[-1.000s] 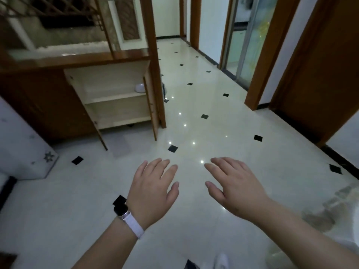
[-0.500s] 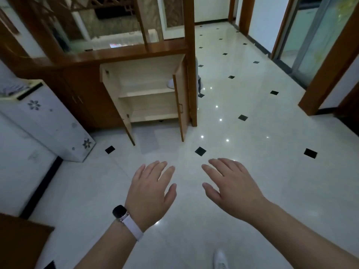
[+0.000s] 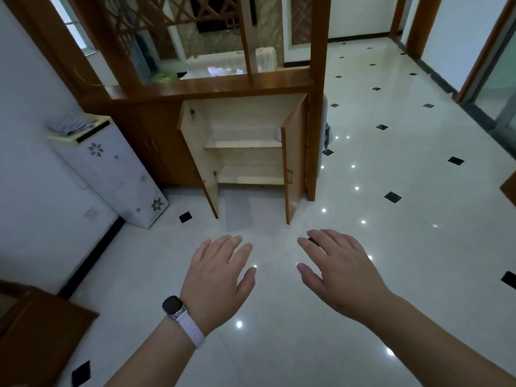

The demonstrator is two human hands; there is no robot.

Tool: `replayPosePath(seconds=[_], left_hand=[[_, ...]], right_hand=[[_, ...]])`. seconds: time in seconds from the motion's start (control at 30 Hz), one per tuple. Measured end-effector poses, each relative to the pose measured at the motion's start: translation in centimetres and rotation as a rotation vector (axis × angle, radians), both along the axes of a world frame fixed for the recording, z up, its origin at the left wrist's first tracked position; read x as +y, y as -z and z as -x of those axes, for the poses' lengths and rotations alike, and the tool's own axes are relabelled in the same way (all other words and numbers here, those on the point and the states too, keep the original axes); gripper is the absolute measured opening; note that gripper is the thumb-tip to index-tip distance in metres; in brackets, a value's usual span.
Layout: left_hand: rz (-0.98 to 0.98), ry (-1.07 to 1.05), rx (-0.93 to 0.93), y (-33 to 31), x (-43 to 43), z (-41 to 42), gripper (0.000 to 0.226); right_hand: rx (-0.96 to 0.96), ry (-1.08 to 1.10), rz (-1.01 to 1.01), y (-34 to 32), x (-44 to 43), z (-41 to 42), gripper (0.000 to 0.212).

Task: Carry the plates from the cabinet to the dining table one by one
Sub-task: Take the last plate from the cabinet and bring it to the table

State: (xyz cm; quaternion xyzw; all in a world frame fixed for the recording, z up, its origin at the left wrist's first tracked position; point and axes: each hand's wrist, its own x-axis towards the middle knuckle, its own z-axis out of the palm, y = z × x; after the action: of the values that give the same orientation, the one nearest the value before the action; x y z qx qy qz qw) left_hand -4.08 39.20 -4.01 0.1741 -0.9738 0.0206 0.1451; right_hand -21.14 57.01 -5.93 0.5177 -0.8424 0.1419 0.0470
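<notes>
The wooden cabinet (image 3: 245, 160) stands ahead with both doors swung open, showing two pale shelves. A sliver of a white plate (image 3: 277, 134) shows on the upper shelf, mostly hidden behind the right door (image 3: 293, 169). My left hand (image 3: 217, 277), with a watch on its wrist, hovers palm down over the floor, fingers apart and holding nothing. My right hand (image 3: 337, 269) is held the same way beside it, also holding nothing. Both hands are well short of the cabinet. The dining table is not in view.
A white floral-patterned appliance (image 3: 111, 169) stands against the left wall. A brown wooden piece of furniture (image 3: 36, 331) sits at the lower left. A wooden lattice divider (image 3: 318, 79) rises above the cabinet. Glossy white tiled floor (image 3: 405, 219) stretches to the right towards doorways.
The view has swung right to left so the cabinet now sits centred and nearer. Both hands stay held out, open, in front of me.
</notes>
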Motion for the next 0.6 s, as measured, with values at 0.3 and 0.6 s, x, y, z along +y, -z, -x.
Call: replayPosePath(seconds=[0.3, 0.6], left_hand=[[-0.046, -0.035, 0.033, 2.5, -9.0, 1.5, 0.043], [-0.105, -0.003, 0.133, 4.2, -26.2, 5.4, 0.041]], right_hand=[[0.003, -0.067, -0.049, 0.8, -10.0, 2.8, 0.051], [0.049, 0.025, -0.124, -0.7, -25.6, 5.5, 0.052]])
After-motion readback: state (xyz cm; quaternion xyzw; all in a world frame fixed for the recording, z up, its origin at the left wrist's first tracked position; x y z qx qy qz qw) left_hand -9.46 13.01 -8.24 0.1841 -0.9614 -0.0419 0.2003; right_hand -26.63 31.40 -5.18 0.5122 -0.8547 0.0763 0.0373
